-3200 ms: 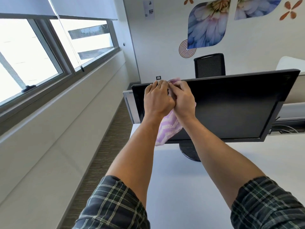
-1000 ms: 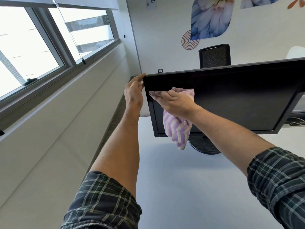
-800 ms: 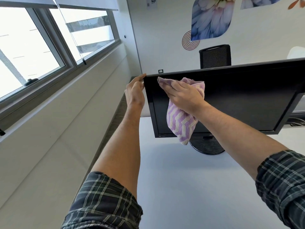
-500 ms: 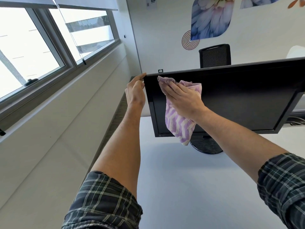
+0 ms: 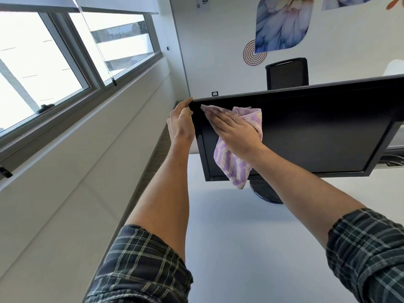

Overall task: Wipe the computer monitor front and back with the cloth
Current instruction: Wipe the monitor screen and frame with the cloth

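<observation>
Screen width is what your next stroke turns on — the monitor [image 5: 306, 132] stands on the white desk [image 5: 251, 248], its long axis stretching away rightward. Your right hand [image 5: 235, 133] presses the purple cloth [image 5: 234, 165] flat, fingers straight, at the upper-left corner; your left hand [image 5: 181, 123] pinches that corner's edge — steadying it.

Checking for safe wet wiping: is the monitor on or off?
Off, as far as shows: the monitor screen is uniformly dark, with no image or glow around the cloth. A power light cannot be made out.
</observation>
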